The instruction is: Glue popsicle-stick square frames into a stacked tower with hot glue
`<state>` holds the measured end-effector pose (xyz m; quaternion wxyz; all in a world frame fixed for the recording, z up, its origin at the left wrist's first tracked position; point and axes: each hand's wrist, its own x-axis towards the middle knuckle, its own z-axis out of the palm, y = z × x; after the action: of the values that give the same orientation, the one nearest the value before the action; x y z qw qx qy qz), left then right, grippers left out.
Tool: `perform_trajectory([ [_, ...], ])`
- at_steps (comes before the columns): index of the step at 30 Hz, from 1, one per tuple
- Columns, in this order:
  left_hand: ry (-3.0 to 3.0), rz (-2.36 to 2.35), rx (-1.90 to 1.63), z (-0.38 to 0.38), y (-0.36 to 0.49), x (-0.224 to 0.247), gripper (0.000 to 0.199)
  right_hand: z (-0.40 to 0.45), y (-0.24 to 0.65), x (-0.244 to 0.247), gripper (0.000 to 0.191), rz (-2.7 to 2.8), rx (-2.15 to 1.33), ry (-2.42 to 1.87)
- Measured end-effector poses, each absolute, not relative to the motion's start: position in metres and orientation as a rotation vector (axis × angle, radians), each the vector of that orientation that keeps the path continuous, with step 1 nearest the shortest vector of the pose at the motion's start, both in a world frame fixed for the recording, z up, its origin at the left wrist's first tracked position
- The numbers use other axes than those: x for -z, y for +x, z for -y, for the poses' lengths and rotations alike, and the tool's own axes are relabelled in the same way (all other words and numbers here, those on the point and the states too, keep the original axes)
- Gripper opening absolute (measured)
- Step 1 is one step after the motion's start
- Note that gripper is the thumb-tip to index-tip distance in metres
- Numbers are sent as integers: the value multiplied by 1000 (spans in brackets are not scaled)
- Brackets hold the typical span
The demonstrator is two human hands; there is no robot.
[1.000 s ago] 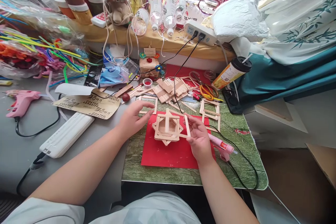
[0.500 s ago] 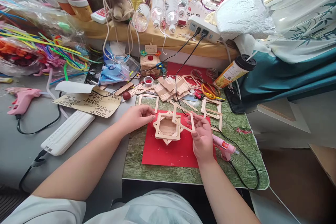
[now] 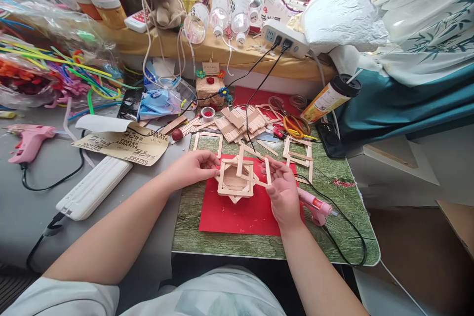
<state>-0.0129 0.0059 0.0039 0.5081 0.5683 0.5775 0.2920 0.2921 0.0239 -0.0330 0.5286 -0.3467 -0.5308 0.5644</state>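
My right hand (image 3: pixel 283 190) pinches a square frame of craft sticks (image 3: pixel 268 172) at its right side, tilted and raised above the red sheet (image 3: pixel 237 219). Left of it sits a stack of stick frames (image 3: pixel 236 193), turned against each other in a star shape around a wooden base. My left hand (image 3: pixel 203 167) is at the stack's upper left, its fingers curled with thumb and fingertips near the stack's edge; whether they grip it is hard to make out.
A pink glue gun (image 3: pixel 315 206) lies right of my right hand, its black cord curving along the mat. Behind are loose sticks (image 3: pixel 237 126), more square frames (image 3: pixel 298 152), scissors (image 3: pixel 296 126) and a drink cup (image 3: pixel 331 98). Sandpaper (image 3: pixel 126 145) and a white power strip (image 3: pixel 94 188) lie left.
My right hand has turned the held frame so that more of its square shape shows, and moved slightly left. My left hand stays by the stack. The whole view has shifted slightly.
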Motion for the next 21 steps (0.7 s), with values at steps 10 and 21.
perform_trajectory([
  [10, 1856, -1158, -970, 6, -17, -22, 79, -13, 293, 31, 80, 1476, -1433, -733],
  [21, 1999, -1119, -942, 8, -14, -24, 94, -12, 291, 31, 80, 1558, -1329, -772],
])
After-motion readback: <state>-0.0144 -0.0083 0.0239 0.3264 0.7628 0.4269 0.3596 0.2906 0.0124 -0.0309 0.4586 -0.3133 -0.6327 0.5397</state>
